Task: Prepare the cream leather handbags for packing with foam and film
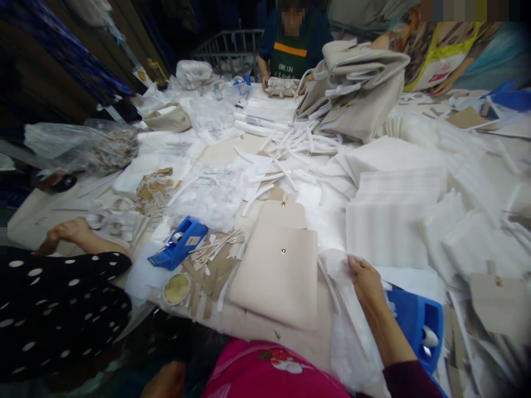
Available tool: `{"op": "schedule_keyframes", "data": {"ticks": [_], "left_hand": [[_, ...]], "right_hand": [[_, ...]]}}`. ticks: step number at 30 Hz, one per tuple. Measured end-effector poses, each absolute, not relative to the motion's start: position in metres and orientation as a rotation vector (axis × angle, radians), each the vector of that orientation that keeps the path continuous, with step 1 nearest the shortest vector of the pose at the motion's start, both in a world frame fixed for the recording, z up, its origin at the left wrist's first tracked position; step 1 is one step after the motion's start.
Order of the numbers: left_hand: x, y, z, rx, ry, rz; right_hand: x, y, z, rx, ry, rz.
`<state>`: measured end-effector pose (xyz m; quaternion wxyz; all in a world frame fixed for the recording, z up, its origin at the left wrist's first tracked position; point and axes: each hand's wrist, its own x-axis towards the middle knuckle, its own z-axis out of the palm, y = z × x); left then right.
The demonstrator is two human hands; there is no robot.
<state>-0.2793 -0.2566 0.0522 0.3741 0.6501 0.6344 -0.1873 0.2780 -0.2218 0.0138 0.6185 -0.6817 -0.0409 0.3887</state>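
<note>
blue tape dispenser (178, 243) | stacked beige fabric bags (352, 91) | white straps (298, 146) | wire cage (228, 52) | co-worker's green apron (290, 58)

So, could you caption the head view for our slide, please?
Right hand on white foam wrap beside a beige snap pouch.

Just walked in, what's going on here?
At a cluttered work table, a person holds the edge of a white foam sheet in their right hand, beside a blue tray. Their left hand sits low by a pink garment. A beige fabric panel lies in front. A co-worker's hand rests left of a blue tape dispenser; another person across the table handles a white bundle.
</note>
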Motion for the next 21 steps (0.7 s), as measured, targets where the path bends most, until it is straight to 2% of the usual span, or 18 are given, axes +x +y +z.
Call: {"op": "schedule_keyframes", "data": {"ticks": [2,4,10,15,18,21], "left_hand": [[-0.254,-0.221,0.051,1.680,1.605,-0.574],[-0.224,-0.181,0.057,1.705,1.504,-0.522],[-0.145,-0.086,0.097,1.851,1.290,-0.034],[-0.104,-0.045,0.111,1.920,1.455,0.002],[-0.086,-0.032,0.109,1.999,1.375,0.117],[-0.076,-0.025,0.106,2.029,1.330,0.088]], "right_hand": [[0.279,-0.227,0.016,-1.580,-0.128,0.897],[0.275,-0.236,0.017,-1.608,-0.157,0.901],[0.242,-0.281,0.013,-1.765,-0.291,0.875],[0.211,-0.320,-0.010,-1.993,-0.387,0.845],[0.199,-0.337,-0.021,-2.140,-0.404,0.820],[0.194,-0.345,-0.016,-2.357,-0.502,0.722]]}}
